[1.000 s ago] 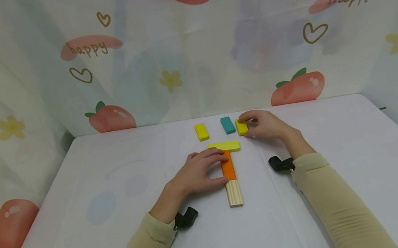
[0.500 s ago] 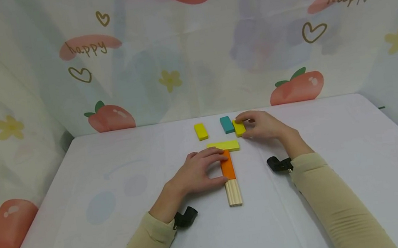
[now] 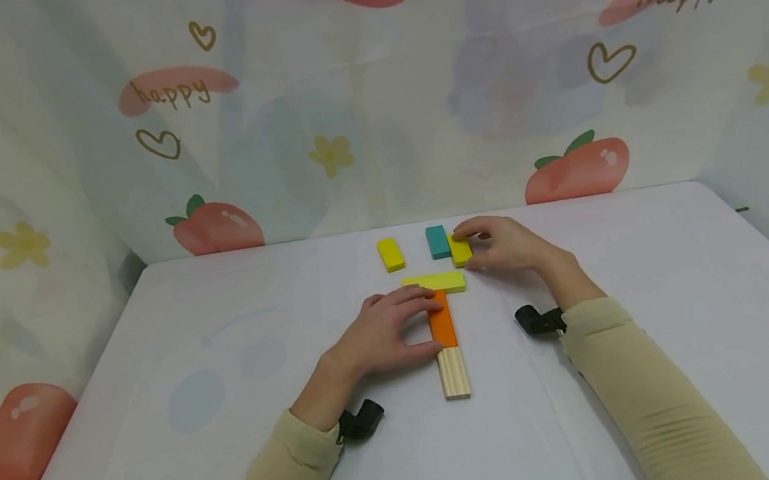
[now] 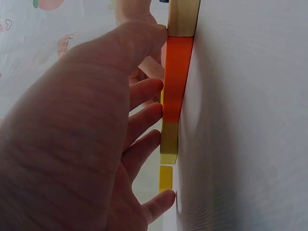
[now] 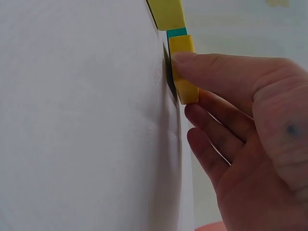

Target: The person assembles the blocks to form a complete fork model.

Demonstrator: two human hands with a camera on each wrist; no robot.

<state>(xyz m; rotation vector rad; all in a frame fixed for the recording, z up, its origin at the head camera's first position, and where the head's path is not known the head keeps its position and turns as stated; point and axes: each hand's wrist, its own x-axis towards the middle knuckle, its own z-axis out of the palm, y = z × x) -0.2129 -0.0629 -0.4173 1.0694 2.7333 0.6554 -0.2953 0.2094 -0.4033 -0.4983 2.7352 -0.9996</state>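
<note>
Between thumb and fingers my right hand point(image 3: 512, 243) pinches a yellow block point(image 3: 460, 250), also seen in the right wrist view point(image 5: 184, 82), close against the right side of a teal block point(image 3: 437, 242). My left hand point(image 3: 386, 335) rests with thumb and spread fingertips along the orange block point(image 3: 442, 321), touching its left side. Below the orange block lies a ridged plain wood piece point(image 3: 454, 374), end to end with it. A lime-yellow block point(image 3: 444, 282) lies crosswise at the orange block's far end. In the left wrist view the orange block point(image 4: 176, 79) stands beside my fingertips.
Another yellow block point(image 3: 390, 254) lies alone at the back, left of the teal one. The white-covered table point(image 3: 238, 454) ends at a printed cloth backdrop point(image 3: 377, 184). A black camera is strapped at each wrist.
My right hand has moved slightly left with the yellow block, closing the gap to the teal block. My left hand has stayed in place.
</note>
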